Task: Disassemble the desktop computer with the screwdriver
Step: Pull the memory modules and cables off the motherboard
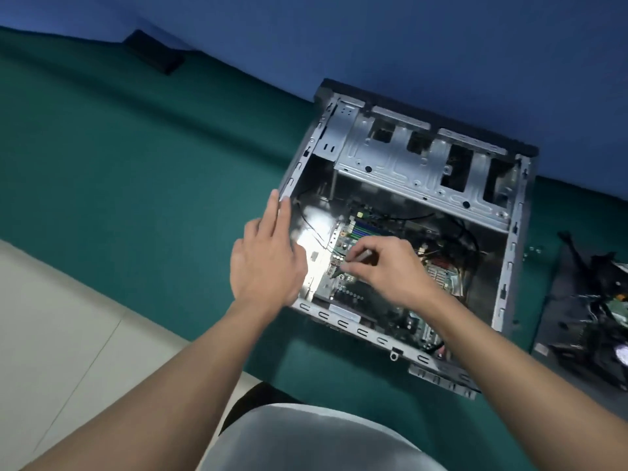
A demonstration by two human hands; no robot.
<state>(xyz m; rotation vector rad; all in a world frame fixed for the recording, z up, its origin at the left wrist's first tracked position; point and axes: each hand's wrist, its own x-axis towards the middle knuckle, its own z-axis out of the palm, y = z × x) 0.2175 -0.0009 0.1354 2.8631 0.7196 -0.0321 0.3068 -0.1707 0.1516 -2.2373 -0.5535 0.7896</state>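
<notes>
Your left hand [268, 263] lies open, fingers straight, against the left wall of the open desktop computer case [508, 256], which lies on its side on the green worktop [153, 164]. Your right hand [390, 270] pinches the screwdriver [363, 257] inside the case, its tip down on the motherboard [360, 230] near its left edge. Removed black parts [591, 311] lie on the worktop to the right.

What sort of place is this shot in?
Likely an improvised indoor teardown spot: opened computer case on a green cloth, blue wall behind, pulled parts alongside.
</notes>
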